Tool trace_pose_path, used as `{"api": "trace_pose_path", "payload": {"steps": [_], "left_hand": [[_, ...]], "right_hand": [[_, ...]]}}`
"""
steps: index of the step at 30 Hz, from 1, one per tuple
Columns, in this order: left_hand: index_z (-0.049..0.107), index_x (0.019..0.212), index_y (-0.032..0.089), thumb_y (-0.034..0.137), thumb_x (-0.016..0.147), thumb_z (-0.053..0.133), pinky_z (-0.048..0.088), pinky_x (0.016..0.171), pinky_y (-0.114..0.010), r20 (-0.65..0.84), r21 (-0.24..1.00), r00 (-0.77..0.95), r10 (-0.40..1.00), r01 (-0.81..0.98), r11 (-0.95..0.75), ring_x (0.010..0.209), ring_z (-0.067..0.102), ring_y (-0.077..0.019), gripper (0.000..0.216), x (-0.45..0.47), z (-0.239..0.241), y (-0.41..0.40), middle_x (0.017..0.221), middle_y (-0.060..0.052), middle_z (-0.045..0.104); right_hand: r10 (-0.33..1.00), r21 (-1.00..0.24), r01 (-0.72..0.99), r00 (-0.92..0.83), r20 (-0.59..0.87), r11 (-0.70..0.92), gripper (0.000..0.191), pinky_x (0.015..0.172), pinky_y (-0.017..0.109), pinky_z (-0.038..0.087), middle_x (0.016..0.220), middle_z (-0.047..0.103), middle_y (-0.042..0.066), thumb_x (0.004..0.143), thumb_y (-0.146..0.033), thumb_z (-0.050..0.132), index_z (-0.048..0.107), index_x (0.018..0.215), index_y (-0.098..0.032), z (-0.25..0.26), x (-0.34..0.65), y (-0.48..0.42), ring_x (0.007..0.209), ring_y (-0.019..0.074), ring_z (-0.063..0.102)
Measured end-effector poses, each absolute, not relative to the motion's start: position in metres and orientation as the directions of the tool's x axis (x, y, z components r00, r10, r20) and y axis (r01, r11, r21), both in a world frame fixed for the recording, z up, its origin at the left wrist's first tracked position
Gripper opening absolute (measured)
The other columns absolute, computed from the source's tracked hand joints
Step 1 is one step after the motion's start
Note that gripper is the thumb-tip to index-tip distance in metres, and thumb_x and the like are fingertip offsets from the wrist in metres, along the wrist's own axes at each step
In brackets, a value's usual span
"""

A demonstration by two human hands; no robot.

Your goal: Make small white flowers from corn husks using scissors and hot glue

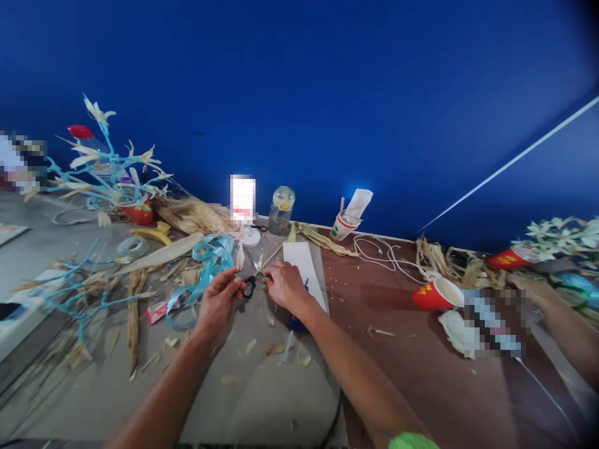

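Both my hands meet over the grey table top near its middle. My left hand (219, 299) is closed, its fingers pinching a pale corn husk strip (240, 255) that stands up from them. My right hand (284, 285) is closed on small scissors (253, 279) with black handles, blades pointing away and up. The scissors lie between the two hands, touching both. Light blue ribbon (206, 268) coils just left of my left hand.
A white paper sheet (304, 267) lies beside my right hand. Husk scraps litter the table. A blue-stemmed husk flower plant in a red pot (135, 212) stands far left. A glass jar (281, 210), paper cup (344, 224), white cable (384, 252) and tipped red cup (433, 294) sit behind. Another person's arm (556, 318) reaches in at right.
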State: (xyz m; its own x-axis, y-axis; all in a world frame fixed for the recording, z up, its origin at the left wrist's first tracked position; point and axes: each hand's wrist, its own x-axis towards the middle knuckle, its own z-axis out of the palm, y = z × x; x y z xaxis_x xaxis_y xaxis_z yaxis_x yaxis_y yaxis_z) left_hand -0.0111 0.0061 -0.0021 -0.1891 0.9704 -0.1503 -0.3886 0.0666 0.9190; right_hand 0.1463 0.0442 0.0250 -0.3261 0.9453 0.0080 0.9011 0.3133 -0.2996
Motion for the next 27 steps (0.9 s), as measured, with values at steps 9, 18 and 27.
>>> {"api": "trace_pose_path", "payload": {"steps": [9, 18, 27], "left_hand": [[0.065, 0.095, 0.017, 0.029, 0.061, 0.075, 0.037, 0.047, -0.017, -0.196, 0.895, -0.200, 0.960, -0.437, 0.092, 0.050, 0.049, -0.0070, 0.037, -0.008, 0.009, 0.005, 0.061, 0.001, 0.062], [0.064, 0.096, 0.016, 0.027, 0.064, 0.074, 0.039, 0.049, -0.017, -0.203, 0.889, -0.178, 0.963, -0.445, 0.106, 0.052, 0.049, -0.0066, 0.035, -0.006, 0.007, 0.004, 0.063, 0.001, 0.061], [0.065, 0.093, 0.016, 0.027, 0.061, 0.075, 0.038, 0.047, -0.017, -0.219, 0.879, -0.169, 0.961, -0.461, 0.119, 0.052, 0.050, -0.0070, 0.036, -0.003, 0.009, 0.002, 0.063, 0.001, 0.061]], "right_hand": [[0.956, -0.401, 0.878, -0.293, -0.015, 0.262, 0.026, 0.077, 0.027, 0.039, 0.097, 0.068, 0.006, 0.085, -0.017, 0.042, 0.066, 0.094, -0.020, 0.041, 0.167, 0.059, 0.089, 0.0175, 0.060], [0.855, -0.361, 0.825, -0.504, -0.122, 0.435, 0.020, 0.076, 0.026, 0.035, 0.084, 0.064, 0.006, 0.085, -0.026, 0.052, 0.069, 0.078, -0.018, 0.049, 0.184, 0.022, 0.087, 0.0171, 0.057], [0.944, -0.417, 0.859, -0.330, -0.011, 0.296, 0.021, 0.085, 0.025, 0.036, 0.098, 0.061, 0.006, 0.083, -0.013, 0.051, 0.067, 0.096, -0.018, 0.047, 0.214, 0.020, 0.092, 0.0152, 0.054]]}}
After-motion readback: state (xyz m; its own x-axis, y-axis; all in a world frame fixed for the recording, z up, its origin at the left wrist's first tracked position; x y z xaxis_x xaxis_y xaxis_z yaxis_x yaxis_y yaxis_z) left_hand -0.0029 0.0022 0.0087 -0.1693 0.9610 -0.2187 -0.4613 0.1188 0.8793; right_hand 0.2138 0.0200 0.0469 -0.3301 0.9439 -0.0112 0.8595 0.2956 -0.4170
